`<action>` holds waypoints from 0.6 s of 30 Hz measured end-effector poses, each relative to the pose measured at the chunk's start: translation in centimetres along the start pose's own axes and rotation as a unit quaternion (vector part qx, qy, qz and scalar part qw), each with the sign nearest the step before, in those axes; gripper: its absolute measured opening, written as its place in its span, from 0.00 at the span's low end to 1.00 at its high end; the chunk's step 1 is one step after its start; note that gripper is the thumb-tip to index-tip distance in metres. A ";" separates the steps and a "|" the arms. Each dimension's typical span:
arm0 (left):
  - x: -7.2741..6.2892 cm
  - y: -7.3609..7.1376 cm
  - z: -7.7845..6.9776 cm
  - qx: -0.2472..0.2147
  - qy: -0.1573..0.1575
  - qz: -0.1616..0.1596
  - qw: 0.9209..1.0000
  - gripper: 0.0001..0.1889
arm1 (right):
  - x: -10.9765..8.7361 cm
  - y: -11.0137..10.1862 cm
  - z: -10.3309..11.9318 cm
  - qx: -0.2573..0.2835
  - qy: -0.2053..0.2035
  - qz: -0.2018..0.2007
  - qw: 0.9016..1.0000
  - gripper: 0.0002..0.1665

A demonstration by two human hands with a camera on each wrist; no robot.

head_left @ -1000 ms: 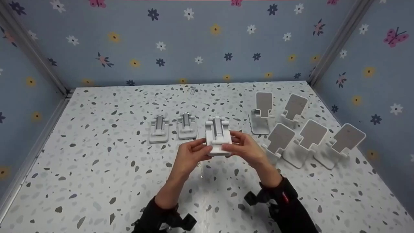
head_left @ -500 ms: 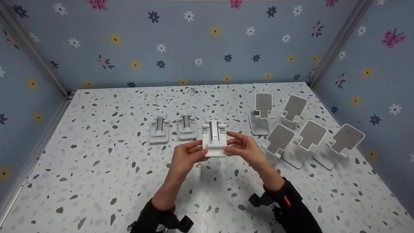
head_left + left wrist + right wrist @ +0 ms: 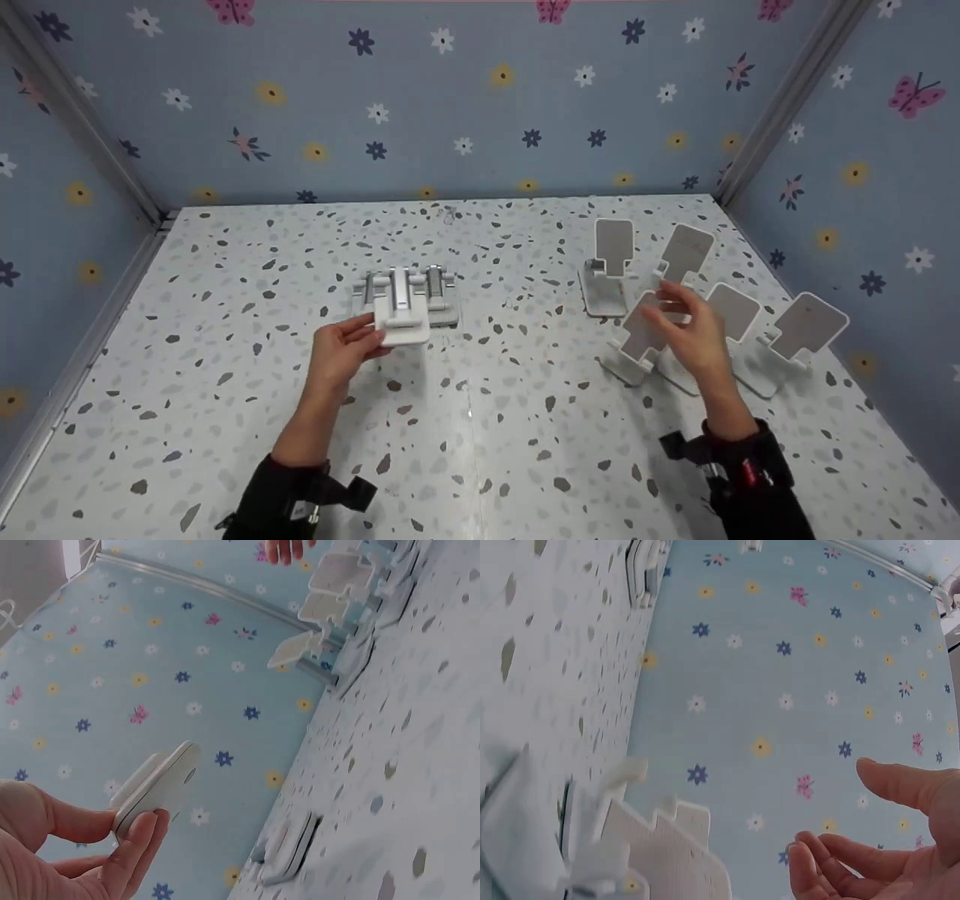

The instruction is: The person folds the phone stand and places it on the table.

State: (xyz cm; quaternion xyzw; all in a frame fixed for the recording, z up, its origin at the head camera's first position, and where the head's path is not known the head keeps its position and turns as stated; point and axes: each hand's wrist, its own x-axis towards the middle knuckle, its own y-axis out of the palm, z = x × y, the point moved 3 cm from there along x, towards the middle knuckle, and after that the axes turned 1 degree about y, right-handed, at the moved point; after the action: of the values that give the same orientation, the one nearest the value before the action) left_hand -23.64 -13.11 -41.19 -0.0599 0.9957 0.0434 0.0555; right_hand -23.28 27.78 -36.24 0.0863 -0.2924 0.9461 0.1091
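I have my left hand (image 3: 343, 354) pinching a folded white phone stand (image 3: 401, 309) by its near edge, thumb on one face and fingers on the other; the left wrist view shows the same grip on the stand (image 3: 154, 787) from the side, with the hand (image 3: 52, 847) low in the frame. The stand is lifted off the speckled table (image 3: 225, 420) and sits just in front of two more folded stands (image 3: 439, 296), partly covering them from the head camera. In the left wrist view those two lie flat on the table (image 3: 289, 847), below and beyond the one I hold.

My right hand (image 3: 694, 337) is well to the right of the held stand, hovering over a group of five opened stands. Its fingers are spread and loosely curved, gripping nothing; the right wrist view confirms this, with the hand (image 3: 885, 847) empty in the air. It is directly in front of the nearest opened stand (image 3: 641, 337), and I cannot tell whether a fingertip touches that stand's plate. The other opened stands fan out behind and to the right of it, the farthest right one (image 3: 795, 337) close to the flowered side wall (image 3: 885, 187).
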 end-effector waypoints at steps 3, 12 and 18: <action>2.5 -2.7 2.1 0.011 -0.006 -0.019 1.000 0.22 | 0.2 -1.5 -1.0 -0.052 0.013 -0.023 0.998 0.28; 7.4 -7.9 5.3 0.060 -0.039 -0.100 0.992 0.22 | 0.7 -2.1 -3.2 -0.103 0.043 0.040 0.993 0.34; 9.5 -10.2 7.0 0.132 -0.104 -0.159 0.973 0.23 | 1.0 -1.7 -4.2 -0.100 0.063 0.065 0.991 0.33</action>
State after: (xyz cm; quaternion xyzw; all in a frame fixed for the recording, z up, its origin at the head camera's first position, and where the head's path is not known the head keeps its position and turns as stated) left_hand -31.04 -23.62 -50.01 -0.2051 0.9590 -0.0922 0.1725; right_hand -24.24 31.66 -38.50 -0.0040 -0.3831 0.9208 0.0737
